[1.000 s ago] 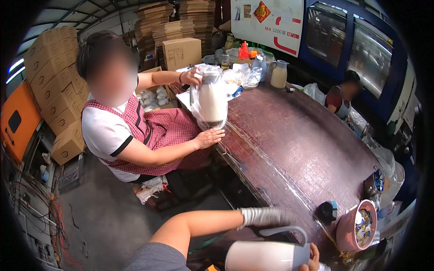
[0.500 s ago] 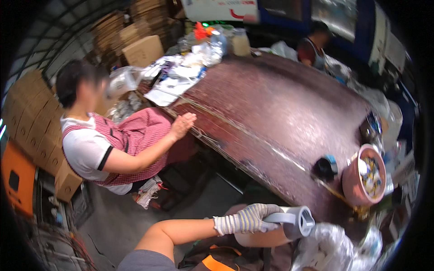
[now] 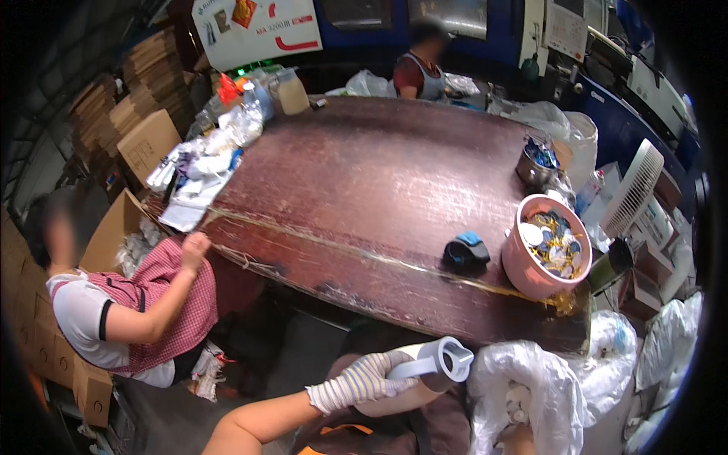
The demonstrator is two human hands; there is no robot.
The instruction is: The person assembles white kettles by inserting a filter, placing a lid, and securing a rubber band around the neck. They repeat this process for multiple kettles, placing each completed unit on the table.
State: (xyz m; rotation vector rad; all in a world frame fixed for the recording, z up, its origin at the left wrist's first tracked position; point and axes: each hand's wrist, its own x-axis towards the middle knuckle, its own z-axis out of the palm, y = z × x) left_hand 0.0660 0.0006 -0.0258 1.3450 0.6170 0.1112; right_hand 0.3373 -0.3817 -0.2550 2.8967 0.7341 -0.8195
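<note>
While the left hand (image 3: 360,383), in a striped knit glove, is closed on the handle of the cream jug (image 3: 406,400), the right one's grip can't be told: only a bit of the right hand or wrist (image 3: 519,441) shows at the bottom edge, within the clear plastic bag (image 3: 565,379), near some pale round pieces (image 3: 517,400). Jug is tilted, just off the near table edge, grey-blue collar and open mouth to the right, beside the bag. On the dark red table (image 3: 364,182): black-and-blue item (image 3: 465,252), just left of the pink bucket (image 3: 523,258) of gold, white and dark bits; metal bowl (image 3: 535,173) with blue pieces behind; second jug (image 3: 292,92) at the far end. Co-worker in checked apron (image 3: 171,277) sits left, one hand raised at the table edge; another person (image 3: 419,72) is across the table.
</note>
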